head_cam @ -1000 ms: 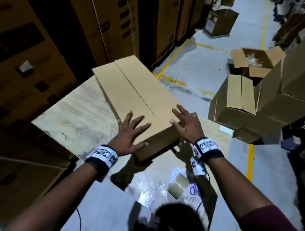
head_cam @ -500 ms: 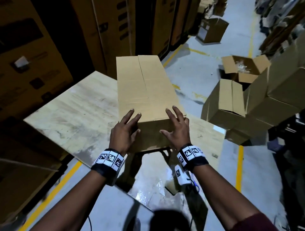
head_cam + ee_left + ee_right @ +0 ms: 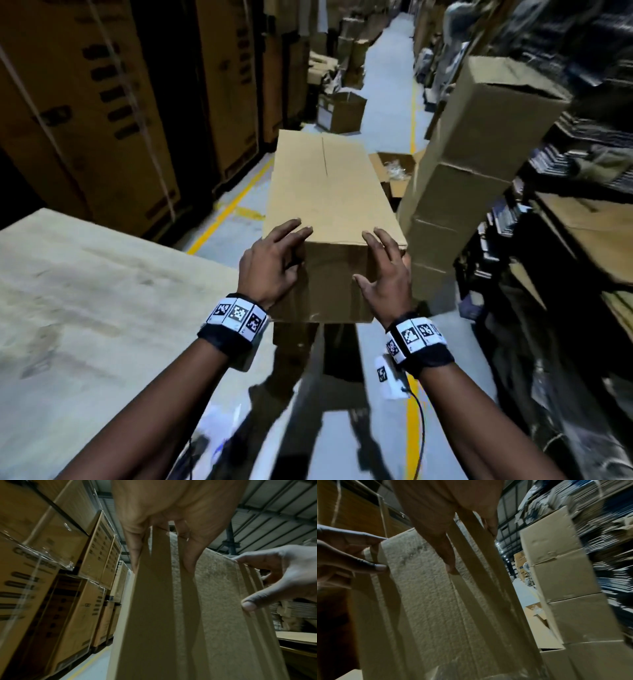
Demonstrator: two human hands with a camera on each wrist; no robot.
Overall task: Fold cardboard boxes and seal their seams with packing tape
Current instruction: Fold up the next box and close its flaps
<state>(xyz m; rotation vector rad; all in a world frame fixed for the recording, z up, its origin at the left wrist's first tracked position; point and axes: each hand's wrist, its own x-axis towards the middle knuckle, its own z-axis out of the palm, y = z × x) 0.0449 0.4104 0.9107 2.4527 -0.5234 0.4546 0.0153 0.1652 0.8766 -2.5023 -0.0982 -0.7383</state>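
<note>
A long plain cardboard box with closed flaps and a centre seam on top hangs in the air over the aisle, pointing away from me. My left hand grips its near left corner, fingers on the top and thumb on the end face. At the near right corner my right hand holds it the same way. In the left wrist view the box runs down from my fingers, and the right hand clasps its far edge. The right wrist view shows the box with the left hand on its other edge.
A pale wooden table lies at my left. Stacked plain boxes rise close on the right, with an open box on the floor behind. Tall printed cartons line the left; shelving fills the right.
The box lay on the table under both hands. It has swung round to point away and come off the table, to the right, over the aisle floor.
</note>
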